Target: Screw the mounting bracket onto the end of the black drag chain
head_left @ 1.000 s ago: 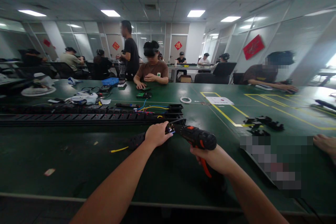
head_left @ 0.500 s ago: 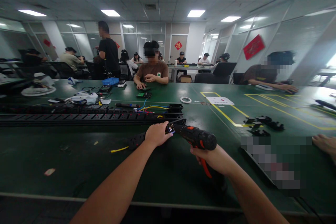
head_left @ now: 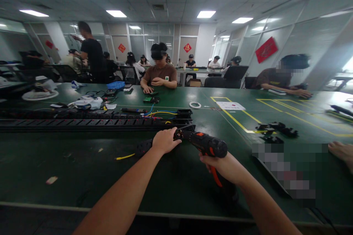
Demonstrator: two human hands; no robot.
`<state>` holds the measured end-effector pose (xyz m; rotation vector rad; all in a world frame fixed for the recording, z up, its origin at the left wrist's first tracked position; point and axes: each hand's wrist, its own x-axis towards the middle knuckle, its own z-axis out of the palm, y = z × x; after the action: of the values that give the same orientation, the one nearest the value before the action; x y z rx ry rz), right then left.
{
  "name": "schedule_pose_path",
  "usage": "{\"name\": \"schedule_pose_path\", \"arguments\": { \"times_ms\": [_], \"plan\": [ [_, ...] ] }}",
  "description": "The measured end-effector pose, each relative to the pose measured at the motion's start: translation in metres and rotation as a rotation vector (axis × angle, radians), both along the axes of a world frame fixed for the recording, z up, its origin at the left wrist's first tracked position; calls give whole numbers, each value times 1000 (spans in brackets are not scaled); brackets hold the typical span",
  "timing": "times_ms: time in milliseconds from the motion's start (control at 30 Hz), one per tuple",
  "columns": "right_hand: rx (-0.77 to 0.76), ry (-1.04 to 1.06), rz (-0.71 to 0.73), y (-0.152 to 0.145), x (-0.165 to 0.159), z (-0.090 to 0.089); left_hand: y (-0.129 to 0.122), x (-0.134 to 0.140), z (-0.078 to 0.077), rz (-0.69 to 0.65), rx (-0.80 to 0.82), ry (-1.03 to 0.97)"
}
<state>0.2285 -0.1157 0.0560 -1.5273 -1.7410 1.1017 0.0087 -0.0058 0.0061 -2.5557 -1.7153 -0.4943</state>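
My right hand [head_left: 217,163] is wrapped round the handle of a black and orange power drill [head_left: 208,144], held with its nose pointing left. My left hand [head_left: 165,141] grips a black part [head_left: 143,147] from above, its fingers closed near the drill's tip. From this part a short yellow cable [head_left: 125,157] sticks out to the left. The drill's tip meets the part's right end by my left fingertips; the exact contact point is too small to make out. Just behind my hands lies a long black power strip [head_left: 96,125] with a row of sockets.
On the green table [head_left: 82,180] several black brackets [head_left: 278,130] lie to the right. A white tape roll [head_left: 195,105] and a blue basket [head_left: 116,85] stand farther back. One co-worker [head_left: 158,75] sits opposite, another at the right; another person's hand [head_left: 340,150] rests at the right edge.
The drill and both my hands stay almost in place; the light at the drill's tip has dimmed. In the background a standing person has moved left.
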Motion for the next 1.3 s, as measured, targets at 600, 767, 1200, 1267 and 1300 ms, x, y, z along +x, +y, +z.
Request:
{"name": "schedule_pose_path", "arguments": {
  "times_ms": [600, 767, 1200, 1267, 1300],
  "plan": [
    [-26, 64, 3, 3, 3, -3, -1, 0, 1, 10, -10, 28],
    [-24, 39, -6, 3, 4, -5, -2, 0, 2, 9, -13, 29],
    [-11, -22, 28, 4, 4, -5, 0, -2, -1, -7, 12, 17],
    [-4, -25, 36, 4, 5, -5, 0, -2, -2, -15, 24, 13],
    [2, -26, 37, 4, 5, -5, 0, -2, -2, -18, 30, 11]
  ]
}}
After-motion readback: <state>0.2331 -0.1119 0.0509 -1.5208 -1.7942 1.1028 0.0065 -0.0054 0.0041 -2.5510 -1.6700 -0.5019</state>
